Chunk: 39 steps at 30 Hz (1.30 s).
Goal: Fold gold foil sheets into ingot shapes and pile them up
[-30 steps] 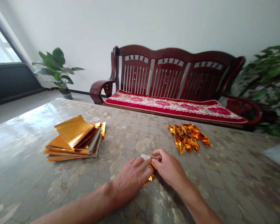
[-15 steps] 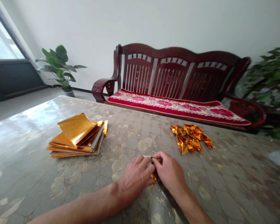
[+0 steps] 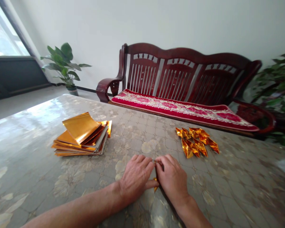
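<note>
My left hand (image 3: 135, 177) and my right hand (image 3: 172, 179) are pressed together on the table (image 3: 38, 177), fingers closed over a small folded piece of gold foil paper (image 3: 155, 184). Only a sliver of that paper shows between the thumbs. A stack of flat gold foil sheets (image 3: 82, 134) lies to the left, its top sheet curled up. A cluster of several folded gold pieces (image 3: 196, 142) lies to the right, beyond my right hand.
The table has a glossy, flower-patterned cover. A dark red wooden bench (image 3: 180, 79) with a red cushion stands behind it. A potted plant (image 3: 64, 66) is on the floor at left and leafy plants (image 3: 279, 95) are at right.
The white underside of the paper seen a second ago is now folded out of sight. Both hands closed tighter over it. The view shifted slightly.
</note>
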Available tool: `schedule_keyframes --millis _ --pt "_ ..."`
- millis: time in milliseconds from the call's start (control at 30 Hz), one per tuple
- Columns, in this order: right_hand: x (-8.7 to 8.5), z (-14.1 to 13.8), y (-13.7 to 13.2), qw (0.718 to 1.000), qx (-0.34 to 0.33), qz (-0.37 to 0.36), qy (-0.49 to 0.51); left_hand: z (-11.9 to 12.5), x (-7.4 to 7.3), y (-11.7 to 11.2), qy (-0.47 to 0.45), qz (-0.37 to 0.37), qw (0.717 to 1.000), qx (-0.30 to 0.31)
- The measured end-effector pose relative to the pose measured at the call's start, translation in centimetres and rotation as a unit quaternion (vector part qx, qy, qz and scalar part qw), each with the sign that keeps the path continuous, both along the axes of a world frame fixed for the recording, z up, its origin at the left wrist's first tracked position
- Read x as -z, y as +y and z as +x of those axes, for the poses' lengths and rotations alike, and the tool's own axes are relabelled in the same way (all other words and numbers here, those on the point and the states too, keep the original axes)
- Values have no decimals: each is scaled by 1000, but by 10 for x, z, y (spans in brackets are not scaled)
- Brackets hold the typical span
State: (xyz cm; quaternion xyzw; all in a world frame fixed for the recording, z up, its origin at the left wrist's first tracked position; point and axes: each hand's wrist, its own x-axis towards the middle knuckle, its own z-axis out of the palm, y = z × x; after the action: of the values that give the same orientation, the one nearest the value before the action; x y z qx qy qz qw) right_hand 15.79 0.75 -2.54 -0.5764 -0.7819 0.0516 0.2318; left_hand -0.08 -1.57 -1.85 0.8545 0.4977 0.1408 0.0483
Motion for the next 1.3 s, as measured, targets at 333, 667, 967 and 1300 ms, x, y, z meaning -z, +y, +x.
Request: schedule_keyframes --millis 333,667,967,1300 --pt "3 3 -5 998 -35 43 -35 -6 3 0 -5 6 1000 10" --pt "-1 2 -7 995 -45 49 -67 -2 4 -2 -13 -6 999 -31" --pt "-2 3 -9 995 -60 54 -63 -1 4 -3 8 -6 999 -52" --pt "6 5 -8 988 -95 121 -28 0 3 -1 13 -16 997 -68"
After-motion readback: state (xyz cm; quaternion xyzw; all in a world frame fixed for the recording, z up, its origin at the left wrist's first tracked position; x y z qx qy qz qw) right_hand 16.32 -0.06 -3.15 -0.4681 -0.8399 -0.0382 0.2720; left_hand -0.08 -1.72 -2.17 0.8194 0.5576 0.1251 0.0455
